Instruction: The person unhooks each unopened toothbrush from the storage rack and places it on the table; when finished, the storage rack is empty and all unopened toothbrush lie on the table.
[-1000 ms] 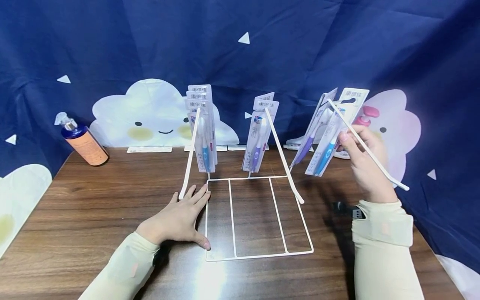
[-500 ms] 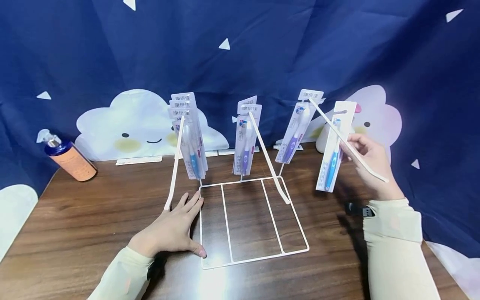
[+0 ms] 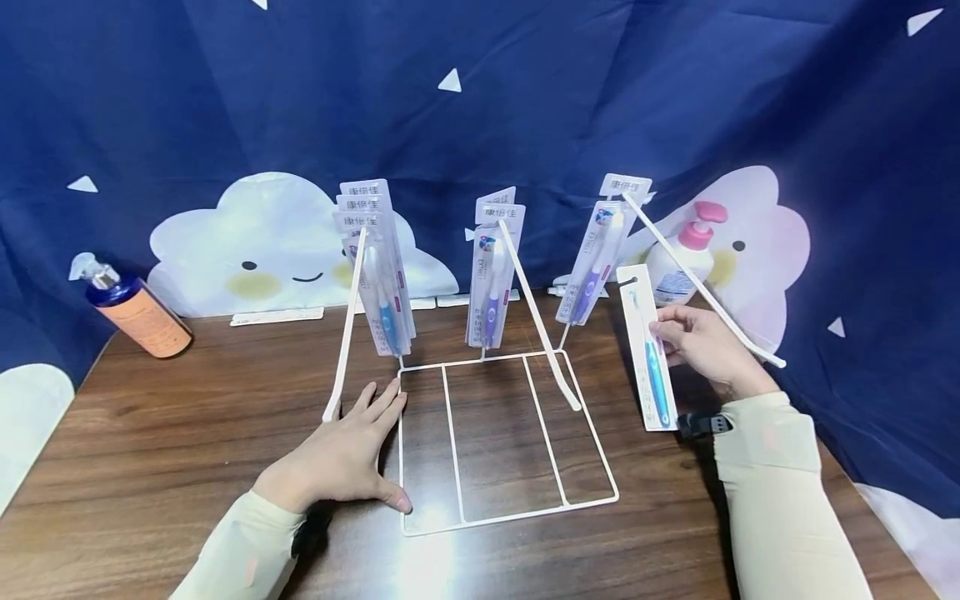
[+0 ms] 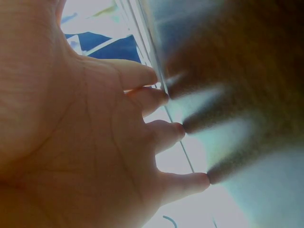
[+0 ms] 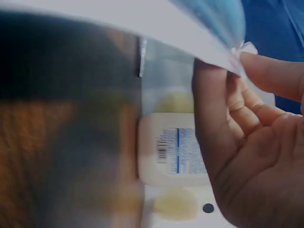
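Note:
A white wire display rack stands on the wooden table, with three slanting pegs. Packaged toothbrushes hang at the left peg, the middle peg and the right peg. My right hand pinches one carded blue toothbrush by its edge, off the peg and low beside the rack's right side; the card's edge shows against my fingers in the right wrist view. My left hand lies flat on the table, fingers spread, against the rack's left base wire.
A pump bottle with an orange label stands at the back left. A white lotion bottle with a pink pump stands at the back right, behind the long right peg. A blue cloud-print cloth hangs behind.
My right hand slid the blue toothbrush card off the right peg and lowered it toward the table. One card stays on that peg. My left hand has not moved.

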